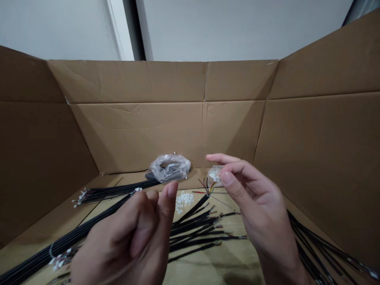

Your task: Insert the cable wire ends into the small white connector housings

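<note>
My left hand [127, 237] is closed in a fist with its thumb raised. A black cable [192, 208] comes out from behind that thumb and appears gripped in the fist, though the grip itself is hidden. Its far end fans out into thin red, yellow, green and dark wires [210, 188]. To the right of these wires is my right hand [258, 202], thumb and a finger brought together and the forefinger stretched out. Whatever sits in that pinch, if anything, is too small to make out. Behind its fingertips lies a clear bag [214, 174] with white pieces.
Several black cables [198, 233] with bared ends lie under the hands. Small white connectors [184, 201] are scattered beyond. A plastic bag [170, 168] lies farther back, cable bundles [97, 217] at left, more cables [320, 245] at right. Cardboard walls [142, 126] enclose the surface.
</note>
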Available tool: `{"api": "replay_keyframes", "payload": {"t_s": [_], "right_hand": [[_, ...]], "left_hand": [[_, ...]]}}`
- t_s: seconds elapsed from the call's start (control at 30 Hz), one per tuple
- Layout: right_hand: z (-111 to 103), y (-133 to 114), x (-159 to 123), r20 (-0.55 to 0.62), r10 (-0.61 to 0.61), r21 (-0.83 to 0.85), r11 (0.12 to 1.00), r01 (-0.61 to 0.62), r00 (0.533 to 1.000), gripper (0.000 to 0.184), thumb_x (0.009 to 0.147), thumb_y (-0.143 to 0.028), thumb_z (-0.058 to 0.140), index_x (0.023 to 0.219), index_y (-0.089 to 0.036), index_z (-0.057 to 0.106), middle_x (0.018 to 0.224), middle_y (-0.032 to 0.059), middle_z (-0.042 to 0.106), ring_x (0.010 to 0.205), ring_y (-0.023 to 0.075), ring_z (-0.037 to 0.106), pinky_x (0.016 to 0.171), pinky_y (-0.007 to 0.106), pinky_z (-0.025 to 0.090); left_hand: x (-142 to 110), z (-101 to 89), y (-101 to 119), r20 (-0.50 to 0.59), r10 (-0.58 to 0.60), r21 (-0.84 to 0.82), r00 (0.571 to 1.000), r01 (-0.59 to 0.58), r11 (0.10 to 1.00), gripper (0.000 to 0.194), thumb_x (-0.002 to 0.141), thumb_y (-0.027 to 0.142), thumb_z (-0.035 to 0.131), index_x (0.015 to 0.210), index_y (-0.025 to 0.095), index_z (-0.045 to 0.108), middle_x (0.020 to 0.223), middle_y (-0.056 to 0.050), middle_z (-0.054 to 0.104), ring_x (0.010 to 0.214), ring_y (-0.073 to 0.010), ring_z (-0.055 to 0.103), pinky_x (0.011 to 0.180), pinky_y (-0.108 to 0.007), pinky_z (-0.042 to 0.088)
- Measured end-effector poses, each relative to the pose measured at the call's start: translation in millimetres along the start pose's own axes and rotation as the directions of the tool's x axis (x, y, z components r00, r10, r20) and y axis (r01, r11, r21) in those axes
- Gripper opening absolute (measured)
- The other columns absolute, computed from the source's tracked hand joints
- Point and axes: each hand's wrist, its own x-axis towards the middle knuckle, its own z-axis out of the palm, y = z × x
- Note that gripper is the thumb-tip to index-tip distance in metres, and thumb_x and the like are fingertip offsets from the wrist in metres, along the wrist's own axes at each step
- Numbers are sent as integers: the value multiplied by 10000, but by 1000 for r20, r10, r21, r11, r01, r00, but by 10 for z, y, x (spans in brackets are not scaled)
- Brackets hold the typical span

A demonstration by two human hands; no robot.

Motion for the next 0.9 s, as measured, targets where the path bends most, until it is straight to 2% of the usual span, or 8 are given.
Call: {"api": "replay_keyframes", "payload": {"t_s": [0.17, 0.27, 0.4, 0.47, 0.53, 0.67, 0.8, 0.9], "right_hand": [[-6, -3, -2, 11, -8, 15, 1000, 8, 1000, 155, 998, -353, 697, 861, -286, 723, 1232, -25, 795, 1206, 195, 692, 1058, 352, 520], [-14, -6, -2, 22, -6, 11, 1000, 6, 1000, 153, 998, -352, 698, 863, -285, 723, 1234, -22, 794, 1189, 196, 698, 1049, 354, 525], [-16, -1, 13, 19, 0, -5, 1000, 0, 1000, 176, 996, -352, 699, 838, -275, 719, 1262, -21, 783, 1204, 194, 692, 1060, 351, 515], [-14, 9, 20, 9, 6, -5, 1000, -6, 1000, 185, 992, -353, 706, 827, -270, 721, 1282, -18, 773, 1257, 197, 671, 1071, 344, 506], [-13, 24, 23, 5, 12, 5, 1000, -12, 1000, 182, 987, -355, 716, 826, -271, 729, 1298, -14, 767, 1295, 199, 653, 1078, 337, 500], [-14, 67, 26, -9, 32, 114, 993, -31, 999, 169, 983, -339, 730, 827, -276, 748, 1312, -9, 765, 1275, 190, 673, 1060, 318, 518], [0, 93, 36, -24, 65, 246, 968, -57, 998, 147, 969, -329, 751, 835, -270, 766, 1339, 0, 766, 1201, 173, 716, 1000, 281, 555], [31, 82, 38, -26, 121, 319, 942, -106, 992, 158, 954, -344, 766, 819, -263, 766, 1355, 3, 768, 1176, 173, 734, 970, 267, 580]], "left_hand": [[-25, 97, 76, -83, -130, 39, 988, 134, 990, 484, 1004, 293, 644, 637, 239, 332, 595, 57, 375, 575, -131, 382, 567, -309, 371], [-5, 116, 70, -70, -129, -26, 989, 127, 992, 424, 1001, 250, 641, 677, 252, 367, 641, 52, 379, 600, -137, 398, 590, -314, 383], [71, 114, -38, 109, 25, -207, 994, -2, 978, 256, 973, 114, 598, 820, 282, 478, 731, 47, 451, 630, -132, 454, 570, -292, 420], [108, 120, -115, 210, 244, -236, 947, -193, 952, 195, 940, 129, 656, 893, 294, 563, 847, 31, 514, 694, -129, 515, 562, -275, 453], [130, 137, -178, 283, 341, -184, 896, -299, 936, 171, 922, 141, 709, 951, 294, 636, 1043, 4, 552, 823, -130, 601, 646, -271, 520], [142, 199, -236, 310, 429, -176, 848, -392, 903, 144, 941, 133, 725, 952, 269, 677, 1210, -23, 561, 1009, -150, 688, 874, -300, 580], [154, 253, -244, 323, 466, -246, 824, -402, 882, 176, 937, 65, 708, 945, 238, 679, 1201, -31, 605, 1009, -138, 725, 896, -256, 616], [145, 275, -236, 294, 464, -251, 836, -400, 881, 186, 931, 45, 702, 975, 225, 684, 1173, -27, 636, 967, -112, 736, 908, -211, 621]]}}
